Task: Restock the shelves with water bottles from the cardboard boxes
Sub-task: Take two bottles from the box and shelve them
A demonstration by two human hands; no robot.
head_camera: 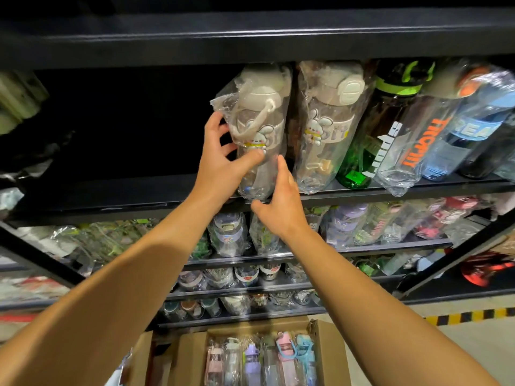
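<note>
Head view shows my left hand (223, 154) grasping the clear plastic-wrapped water bottle with the beige lid and cartoon rabbit print (259, 126) at upper centre of the frame, thumb across its front and fingers round its left side. My right hand (278, 207) is loose, fingers straight, fingertips touching the bottle low on its right side and thumb at the shelf lip. The bottle stands on the black metal upper shelf (111, 201), just beside a matching wrapped rabbit bottle (326, 126). Further right along that row lean a dark green bottle with white lettering (370, 135), an orange-lettered clear one (426, 140) and a blue-labelled one (473, 129).

I judge the job part done: the right half of this shelf is filled, while the stretch left of my bottle is dark and seems unfilled. Lower shelves at mid-frame already hold many wrapped bottles. At bottom centre, the open brown cardboard box (328, 358) holds a row of pastel-lidded bottles (262, 360), so plenty remains to shelve.
</note>
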